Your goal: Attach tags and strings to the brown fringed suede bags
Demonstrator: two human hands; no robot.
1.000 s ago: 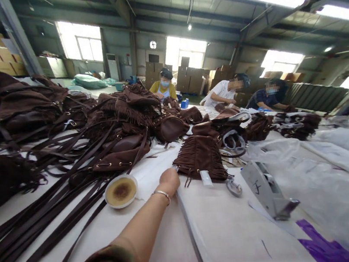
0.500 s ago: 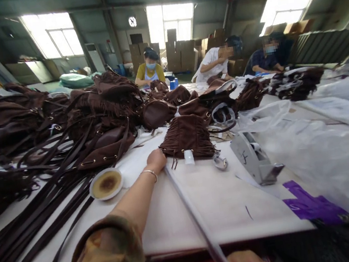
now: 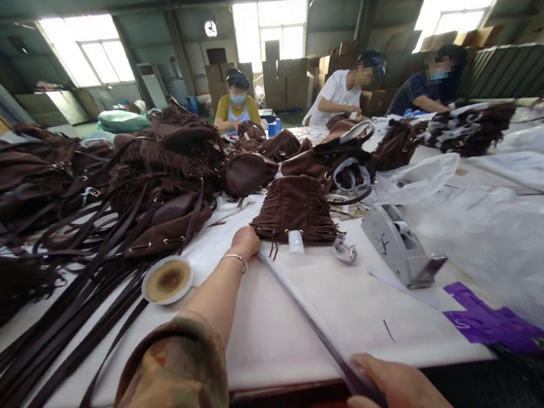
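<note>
My left hand (image 3: 245, 241) reaches far out over the white table (image 3: 272, 340) and is closed on the far end of a long, thin, translucent strip (image 3: 309, 318). The strip runs taut back toward me. My right hand (image 3: 405, 392) at the table's near edge pinches its near end. A brown fringed suede bag (image 3: 296, 210) with a small white tag lies just beyond my left hand. A round dish of brownish glue (image 3: 167, 280) sits to the left of my left wrist.
Piles of brown fringed bags (image 3: 165, 172) and long dark straps (image 3: 64, 317) cover the left side. A grey tape dispenser (image 3: 401, 246) stands to the right, with clear plastic bags (image 3: 513, 243) beyond it. Three people work at the table's far end.
The view has tipped down toward the table. My right hand has come into view at the near edge holding the strip's end; my left hand stays at the far end.
</note>
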